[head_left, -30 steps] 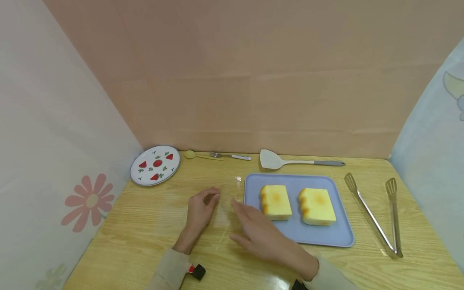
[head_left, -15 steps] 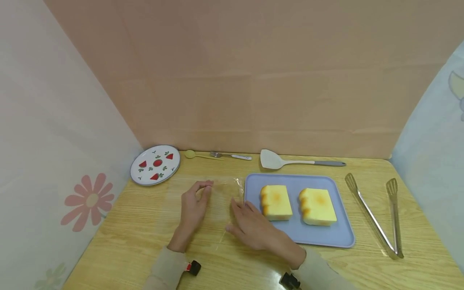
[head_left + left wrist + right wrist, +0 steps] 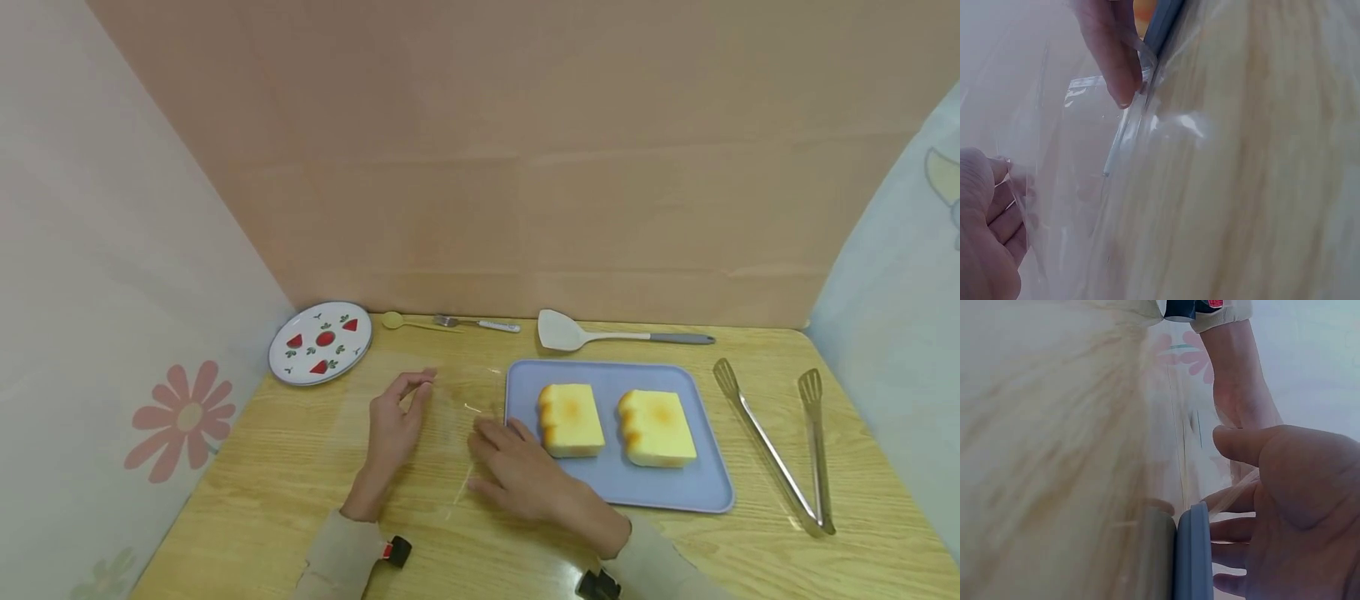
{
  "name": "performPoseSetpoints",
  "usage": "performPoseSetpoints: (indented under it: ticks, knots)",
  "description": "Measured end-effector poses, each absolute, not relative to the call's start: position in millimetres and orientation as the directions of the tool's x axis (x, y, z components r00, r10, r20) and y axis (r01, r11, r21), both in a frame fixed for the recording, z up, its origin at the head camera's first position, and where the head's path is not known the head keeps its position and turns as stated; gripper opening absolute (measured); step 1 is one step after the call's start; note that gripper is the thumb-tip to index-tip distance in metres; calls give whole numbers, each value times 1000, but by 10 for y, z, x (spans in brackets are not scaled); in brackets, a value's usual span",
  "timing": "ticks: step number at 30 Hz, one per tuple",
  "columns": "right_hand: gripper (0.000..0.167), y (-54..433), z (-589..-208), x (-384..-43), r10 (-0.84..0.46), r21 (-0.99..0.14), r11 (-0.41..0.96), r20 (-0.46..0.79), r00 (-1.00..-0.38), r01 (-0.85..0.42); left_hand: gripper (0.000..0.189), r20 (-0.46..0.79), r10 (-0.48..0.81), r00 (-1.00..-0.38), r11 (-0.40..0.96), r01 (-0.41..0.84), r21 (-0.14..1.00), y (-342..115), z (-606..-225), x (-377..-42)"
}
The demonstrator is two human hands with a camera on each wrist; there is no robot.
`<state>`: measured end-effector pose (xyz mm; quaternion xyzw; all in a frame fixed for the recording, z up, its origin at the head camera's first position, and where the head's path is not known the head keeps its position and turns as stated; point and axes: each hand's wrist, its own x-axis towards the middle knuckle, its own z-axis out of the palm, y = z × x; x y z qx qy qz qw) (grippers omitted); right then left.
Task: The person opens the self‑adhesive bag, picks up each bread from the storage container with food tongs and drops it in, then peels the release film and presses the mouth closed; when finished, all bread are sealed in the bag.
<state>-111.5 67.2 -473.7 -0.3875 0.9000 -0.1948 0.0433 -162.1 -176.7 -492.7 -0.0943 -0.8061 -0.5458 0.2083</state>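
Note:
A clear plastic bag (image 3: pixel 456 433) lies on the wood-grain table left of the blue tray (image 3: pixel 611 483), hard to make out apart from its shiny creases. My left hand (image 3: pixel 392 429) pinches the film between thumb and fingertips. In the left wrist view that film (image 3: pixel 1054 206) is lifted and stretched up to the left hand (image 3: pixel 988 228). My right hand (image 3: pixel 517 471) rests at the bag's right side beside the tray edge, fingers extended and thumb apart. Its fingertips touch the film. In the right wrist view the right hand's palm (image 3: pixel 1307 494) shows, thumb and fingers spread.
Two thick bread slices (image 3: pixel 572 419) sit on the tray. Metal tongs (image 3: pixel 780 467) lie to its right, a spatula (image 3: pixel 562 331) behind it. Farther left are a fork (image 3: pixel 480 323), a yellow spoon (image 3: pixel 412 322) and a plate with a watermelon pattern (image 3: pixel 307 342).
My left hand has moved left and away from me, drawing the film along. The right hand has shifted slightly left, its fingers now lower over the bag. The tray and bread stay put.

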Motion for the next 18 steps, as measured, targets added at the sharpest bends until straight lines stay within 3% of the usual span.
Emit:
performPoseSetpoints:
  ticks: [13, 18]
  knots:
    - [75, 682, -4644, -1112, -709, -386, 634, 57, -703, -671, 10, 437, -88, -895, 376, 376, 847, -1754, -4982, -1633]
    - [77, 726, -4553, -1102, -706, -398, 614, 108, -700, -681, 11, 426, -104, -899, 349, 368, 862, -1756, -5001, -1632]
